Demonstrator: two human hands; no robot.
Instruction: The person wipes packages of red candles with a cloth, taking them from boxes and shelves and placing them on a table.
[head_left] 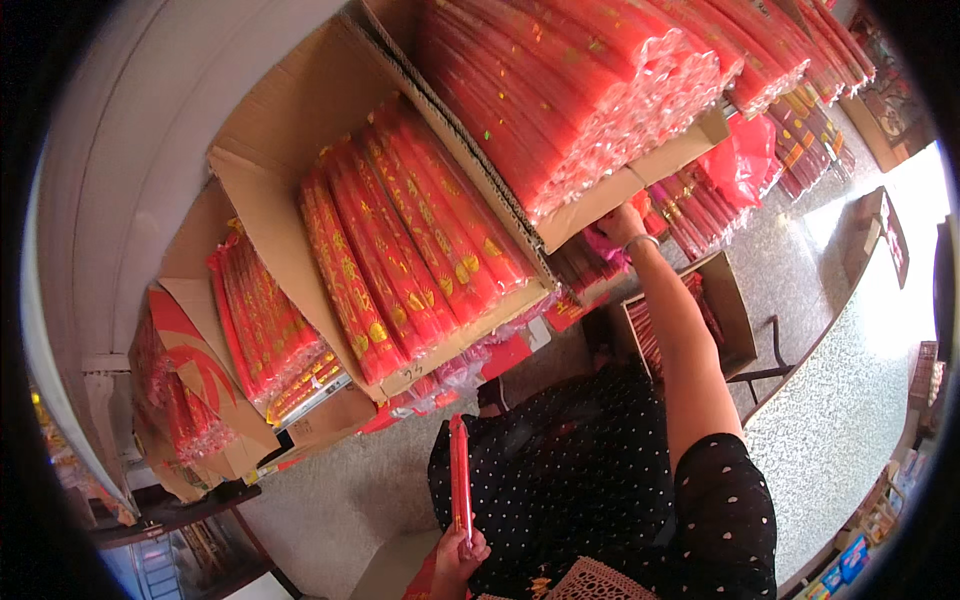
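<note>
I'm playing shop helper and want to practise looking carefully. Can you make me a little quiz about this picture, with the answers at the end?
1. Which hand is holding a slim red packet upright?
A) The left
B) The right

2. True or false: all the long packets in the cardboard boxes are blue.

3. What shiny thing is worn just behind the right hand?

Key:
1. A. The left hand grips it near its lower end.
2. False. The long packets in the cardboard boxes are mostly red, many with gold patterns.
3. A silvery band.
</note>
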